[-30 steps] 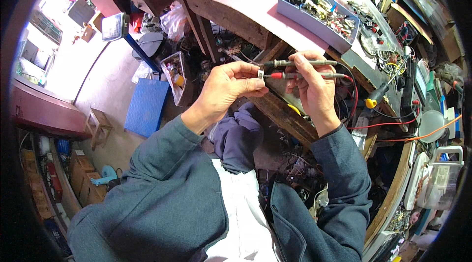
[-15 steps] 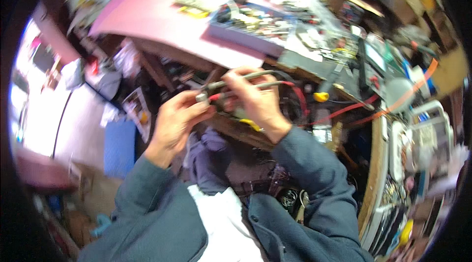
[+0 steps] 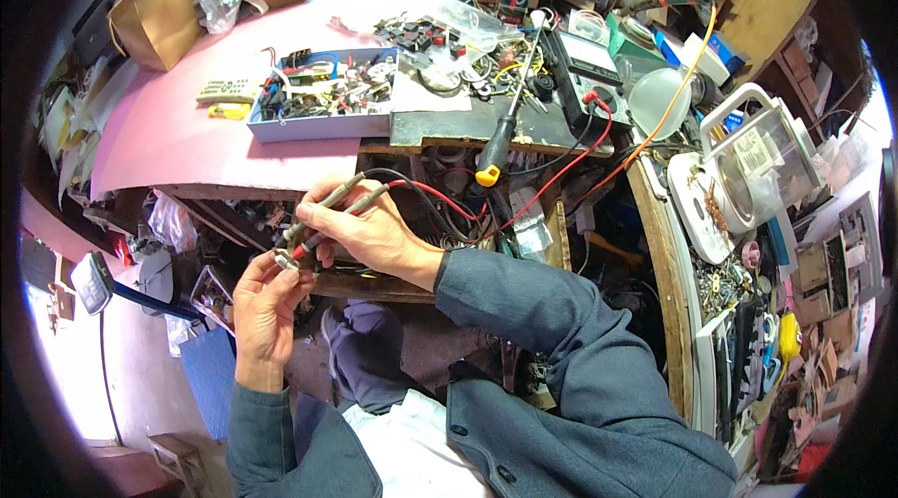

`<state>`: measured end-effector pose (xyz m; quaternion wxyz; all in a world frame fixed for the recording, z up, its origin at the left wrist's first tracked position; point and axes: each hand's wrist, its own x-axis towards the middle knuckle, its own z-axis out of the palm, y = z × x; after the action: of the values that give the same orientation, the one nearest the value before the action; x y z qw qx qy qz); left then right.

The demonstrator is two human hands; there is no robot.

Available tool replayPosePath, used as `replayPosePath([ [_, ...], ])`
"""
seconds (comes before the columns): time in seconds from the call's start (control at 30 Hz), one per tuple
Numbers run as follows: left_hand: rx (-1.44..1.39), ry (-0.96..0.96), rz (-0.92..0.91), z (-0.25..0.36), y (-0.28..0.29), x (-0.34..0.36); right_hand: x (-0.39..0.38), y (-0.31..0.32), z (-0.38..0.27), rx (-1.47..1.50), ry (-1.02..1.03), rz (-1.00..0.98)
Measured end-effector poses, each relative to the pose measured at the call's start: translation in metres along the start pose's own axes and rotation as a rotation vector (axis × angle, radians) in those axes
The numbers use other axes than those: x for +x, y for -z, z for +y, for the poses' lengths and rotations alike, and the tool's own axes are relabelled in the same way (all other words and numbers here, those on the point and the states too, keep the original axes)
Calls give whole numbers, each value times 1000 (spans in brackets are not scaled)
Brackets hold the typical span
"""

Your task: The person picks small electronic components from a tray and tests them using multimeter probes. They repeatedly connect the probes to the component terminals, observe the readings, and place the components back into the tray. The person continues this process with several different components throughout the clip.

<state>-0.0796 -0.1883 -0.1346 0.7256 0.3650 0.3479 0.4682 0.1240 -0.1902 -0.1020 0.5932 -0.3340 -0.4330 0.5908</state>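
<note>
Both hands have dropped below the worktop: right hand grips two probes, left hand pinches a small part at their tips.

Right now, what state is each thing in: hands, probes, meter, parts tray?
Right hand: closed round both probes.
Probes: held together, tips down at the left fingers.
Left hand: pinching a small part at the probe tips.
Meter: on the bench, leads plugged in.
Parts tray: open, full.

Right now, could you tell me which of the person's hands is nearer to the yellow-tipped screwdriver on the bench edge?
Right. The right hand holds the probes just left of the screwdriver; the left hand sits lower and farther left.
</note>
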Motion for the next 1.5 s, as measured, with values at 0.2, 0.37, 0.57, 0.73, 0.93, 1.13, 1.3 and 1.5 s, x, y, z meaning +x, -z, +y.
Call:
replayPosePath([
  [0.2,10,-27,14,-1,2,-1,1,-1,1,-2,14,-27],
  [0.37,29,-35,-16,-1,1,-2,1,0,2,-10,17,-24],
  [0.57,43,-36,-23,1,1,-3,4,0,5,10,34,-47],
  [0.73,38,-32,2,0,-1,-3,2,2,2,-27,36,-42],
  [0.93,54,-31,-22,-2,4,-2,2,1,3,-4,35,-35],
  [1.13,39,-44,0,0,-2,-2,3,2,5,18,54,-33],
  [1.3,35,-50,8,1,-3,-4,4,2,6,-11,63,-48],
  [1.5,33,-44,55,-1,-6,-2,1,0,3,8,16,-19],
])
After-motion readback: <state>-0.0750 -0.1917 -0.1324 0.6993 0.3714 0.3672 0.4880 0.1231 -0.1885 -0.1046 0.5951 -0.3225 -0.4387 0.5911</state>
